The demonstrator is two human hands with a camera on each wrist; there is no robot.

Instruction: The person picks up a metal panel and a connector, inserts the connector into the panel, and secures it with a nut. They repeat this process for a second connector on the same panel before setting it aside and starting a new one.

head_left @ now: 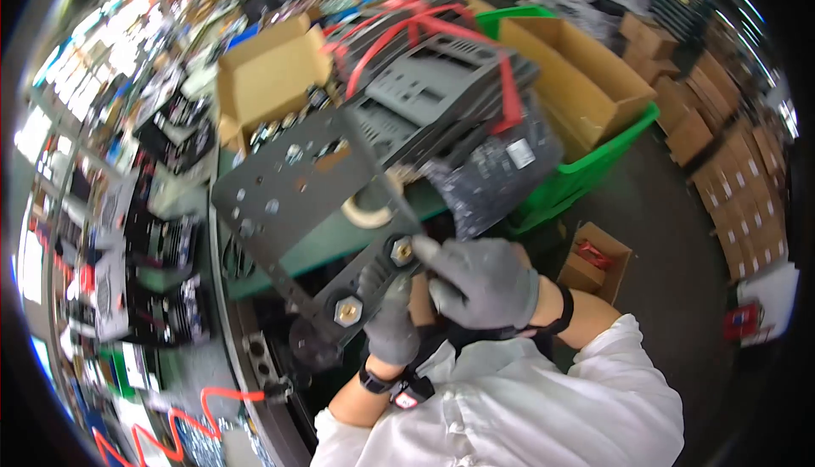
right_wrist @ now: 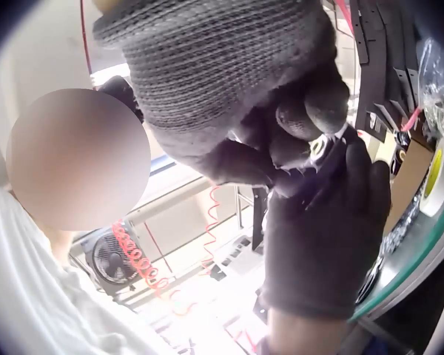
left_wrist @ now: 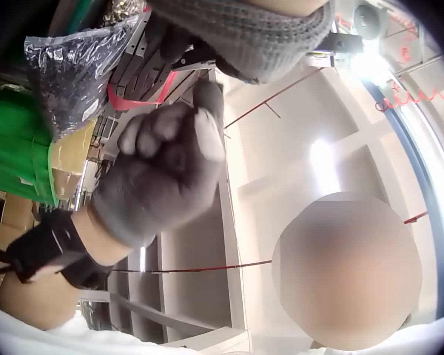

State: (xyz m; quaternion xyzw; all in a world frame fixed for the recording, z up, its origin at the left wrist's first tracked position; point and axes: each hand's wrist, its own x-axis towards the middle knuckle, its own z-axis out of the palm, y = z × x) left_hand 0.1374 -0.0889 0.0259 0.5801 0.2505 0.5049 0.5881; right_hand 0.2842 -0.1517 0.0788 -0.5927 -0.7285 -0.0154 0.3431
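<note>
A dark grey metal panel (head_left: 289, 199) with punched holes tilts over the bench edge in the head view. Along its near flange sit two brass fittings with silver hex nuts, one hex nut (head_left: 348, 312) lower left and another hex nut (head_left: 401, 251) upper right. My gloved left hand (head_left: 393, 324) grips the flange between them. With curled fingers my gloved right hand (head_left: 486, 284) pinches at the upper right nut, fingertips right on it. In the right wrist view a brass fitting (right_wrist: 320, 150) shows between both gloves, partly covered by fingers.
Behind the panel are stacked grey panels (head_left: 433, 81) with red straps, an open cardboard box (head_left: 276, 76) and a black plastic bag (head_left: 501, 174). A green crate (head_left: 569, 182) stands right, a small carton (head_left: 624, 256) on the floor. A tape roll (head_left: 367, 215) lies on the bench.
</note>
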